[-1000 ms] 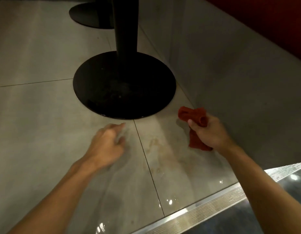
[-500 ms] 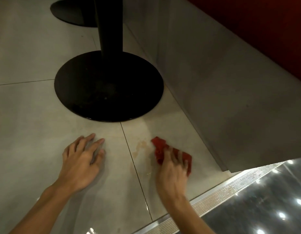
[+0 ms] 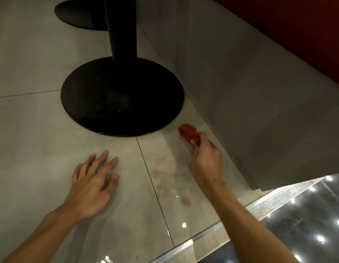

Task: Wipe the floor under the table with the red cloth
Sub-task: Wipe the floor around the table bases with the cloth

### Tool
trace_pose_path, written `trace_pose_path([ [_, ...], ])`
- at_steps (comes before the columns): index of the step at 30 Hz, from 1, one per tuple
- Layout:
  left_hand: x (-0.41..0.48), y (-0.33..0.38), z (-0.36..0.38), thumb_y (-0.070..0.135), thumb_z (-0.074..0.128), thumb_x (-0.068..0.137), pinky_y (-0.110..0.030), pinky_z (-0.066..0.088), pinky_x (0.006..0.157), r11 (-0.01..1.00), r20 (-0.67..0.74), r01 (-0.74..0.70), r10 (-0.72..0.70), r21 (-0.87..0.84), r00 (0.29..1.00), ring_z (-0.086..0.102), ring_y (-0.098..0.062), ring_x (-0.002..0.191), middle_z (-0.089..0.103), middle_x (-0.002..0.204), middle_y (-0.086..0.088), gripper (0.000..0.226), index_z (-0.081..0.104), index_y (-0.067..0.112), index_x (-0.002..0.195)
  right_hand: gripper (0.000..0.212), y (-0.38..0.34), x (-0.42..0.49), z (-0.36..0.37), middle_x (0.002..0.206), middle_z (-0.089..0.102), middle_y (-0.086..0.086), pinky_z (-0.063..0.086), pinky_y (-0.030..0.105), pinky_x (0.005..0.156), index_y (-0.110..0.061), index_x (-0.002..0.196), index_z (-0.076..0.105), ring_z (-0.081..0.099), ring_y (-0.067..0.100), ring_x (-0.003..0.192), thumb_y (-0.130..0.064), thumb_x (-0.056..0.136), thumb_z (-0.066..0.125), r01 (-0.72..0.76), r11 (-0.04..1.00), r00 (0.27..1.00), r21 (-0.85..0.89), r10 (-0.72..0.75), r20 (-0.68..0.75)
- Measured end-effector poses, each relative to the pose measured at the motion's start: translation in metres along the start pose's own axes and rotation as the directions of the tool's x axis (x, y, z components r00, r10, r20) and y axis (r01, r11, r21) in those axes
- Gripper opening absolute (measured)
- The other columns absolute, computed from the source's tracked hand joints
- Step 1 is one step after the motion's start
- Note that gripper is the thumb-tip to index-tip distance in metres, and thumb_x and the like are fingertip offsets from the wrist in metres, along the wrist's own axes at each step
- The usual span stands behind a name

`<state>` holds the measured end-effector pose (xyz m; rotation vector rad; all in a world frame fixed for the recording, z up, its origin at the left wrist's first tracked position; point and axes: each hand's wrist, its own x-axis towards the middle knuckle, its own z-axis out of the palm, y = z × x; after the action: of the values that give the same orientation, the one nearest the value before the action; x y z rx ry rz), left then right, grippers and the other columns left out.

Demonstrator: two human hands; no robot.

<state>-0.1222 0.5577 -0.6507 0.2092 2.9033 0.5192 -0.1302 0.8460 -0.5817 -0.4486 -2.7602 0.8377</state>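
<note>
The red cloth (image 3: 189, 134) is bunched up on the grey floor tile (image 3: 32, 149), just right of the round black table base (image 3: 122, 95). My right hand (image 3: 205, 162) grips the cloth's near end between thumb and fingers. My left hand (image 3: 92, 179) lies flat on the tile with its fingers spread, in front of the base. Brownish stains (image 3: 165, 179) mark the tile between my two hands.
A black table column (image 3: 121, 29) rises from the base, and a second black base (image 3: 79, 14) sits behind it. A grey wall panel (image 3: 250, 88) runs along the right. A ribbed metal strip (image 3: 222, 232) edges the tile at the front right, with glossy dark flooring (image 3: 307, 224) beyond.
My right hand has swept the cloth away from me and to the right, from over the stains towards the wall. My left hand has stayed flat on the tile.
</note>
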Motion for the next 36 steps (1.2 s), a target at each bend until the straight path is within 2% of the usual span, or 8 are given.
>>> trace_pose_path([
  [5, 0.000, 0.000, 0.000, 0.059, 0.015, 0.091, -0.038, -0.001, 0.117, 0.999, -0.010, 0.001, -0.001, -0.047, 1.000, -0.005, -0.010, 0.146, 0.006, 0.159, 0.016, 0.056, 0.025, 0.046, 0.145, 0.038, -0.003, 0.023, 0.051, 0.142, 0.050, 0.004, 0.024, 0.049, 0.115, -0.028, 0.136, 0.050, 0.037, 0.030, 0.136, -0.026, 0.098, 0.045, 0.004, 0.982, 0.973, -0.188, 0.039, 0.227],
  [13, -0.003, -0.005, 0.000, 0.057, 0.013, 0.090, -0.035, -0.006, 0.117, 0.998, -0.018, -0.017, 0.016, -0.063, 1.000, -0.012, 0.000, 0.143, 0.002, 0.157, 0.022, 0.056, 0.020, 0.049, 0.145, 0.049, -0.016, -0.062, 0.062, 0.147, 0.044, -0.008, 0.000, 0.036, 0.118, -0.037, 0.136, 0.048, 0.025, 0.020, 0.144, -0.022, 0.089, 0.045, 0.402, 0.915, 0.840, -0.026, -0.357, 0.408],
  [18, -0.002, -0.005, 0.002, 0.059, 0.011, 0.089, -0.035, -0.009, 0.117, 0.998, -0.009, -0.024, 0.024, -0.052, 1.000, -0.017, 0.002, 0.141, -0.002, 0.157, 0.022, 0.058, 0.017, 0.048, 0.146, 0.031, -0.004, -0.094, 0.037, 0.127, 0.060, -0.014, 0.025, 0.034, 0.115, -0.032, 0.123, 0.059, 0.039, 0.012, 0.134, -0.033, 0.093, 0.052, 0.424, 0.904, 0.802, 0.056, -0.404, 0.440],
  [22, 0.000, -0.008, 0.005, 0.061, 0.010, 0.091, -0.034, -0.011, 0.116, 0.999, -0.002, -0.030, 0.030, -0.041, 1.000, -0.019, 0.003, 0.139, -0.004, 0.157, 0.022, 0.056, 0.014, 0.050, 0.145, 0.013, -0.007, -0.078, 0.005, 0.102, 0.068, -0.010, 0.047, 0.029, 0.090, -0.025, 0.103, 0.063, 0.058, 0.008, 0.103, -0.027, 0.095, 0.053, 0.275, 0.928, 0.799, 0.251, -0.366, 0.477],
  [28, 0.001, -0.013, 0.005, 0.060, 0.013, 0.091, -0.036, -0.006, 0.116, 0.998, 0.022, -0.047, 0.047, 0.029, 0.999, -0.014, -0.004, 0.144, -0.005, 0.157, 0.022, 0.052, 0.006, 0.056, 0.142, 0.031, 0.000, -0.014, -0.034, 0.106, 0.073, -0.008, 0.052, 0.020, 0.089, -0.020, 0.098, 0.069, 0.068, 0.008, 0.103, 0.001, 0.095, 0.047, 0.100, 0.757, 0.928, 0.646, -0.304, 0.213],
  [31, 0.000, -0.011, 0.005, 0.059, 0.013, 0.090, -0.037, -0.007, 0.116, 0.998, 0.012, -0.048, 0.048, 0.030, 0.999, -0.014, -0.004, 0.144, -0.004, 0.158, 0.021, 0.055, 0.008, 0.052, 0.144, 0.031, 0.043, 0.021, -0.038, 0.104, 0.068, 0.000, 0.053, 0.036, 0.087, -0.021, 0.110, 0.065, 0.066, 0.021, 0.097, -0.001, 0.091, 0.051, 0.219, 0.962, 0.970, 0.166, -0.232, 0.066],
  [33, -0.001, -0.011, 0.006, 0.059, 0.012, 0.092, -0.036, -0.009, 0.116, 0.998, 0.005, -0.053, 0.053, 0.021, 0.999, -0.020, 0.001, 0.140, -0.006, 0.157, 0.022, 0.054, 0.008, 0.051, 0.145, 0.026, 0.068, 0.025, -0.031, 0.103, 0.062, 0.006, 0.049, 0.038, 0.084, -0.020, 0.113, 0.064, 0.060, 0.031, 0.094, -0.010, 0.090, 0.056, 0.214, 0.965, 0.975, -0.152, -0.201, 0.094],
  [36, -0.001, -0.011, 0.007, 0.060, 0.011, 0.093, -0.033, -0.013, 0.115, 0.998, -0.001, -0.060, 0.060, 0.013, 0.998, -0.024, 0.004, 0.137, -0.010, 0.155, 0.025, 0.053, 0.006, 0.051, 0.145, 0.029, 0.082, 0.005, -0.016, 0.120, 0.054, 0.005, 0.047, 0.041, 0.092, -0.020, 0.120, 0.064, 0.049, 0.027, 0.110, -0.031, 0.094, 0.056, 0.155, 0.966, 0.975, -0.208, -0.115, 0.192],
])
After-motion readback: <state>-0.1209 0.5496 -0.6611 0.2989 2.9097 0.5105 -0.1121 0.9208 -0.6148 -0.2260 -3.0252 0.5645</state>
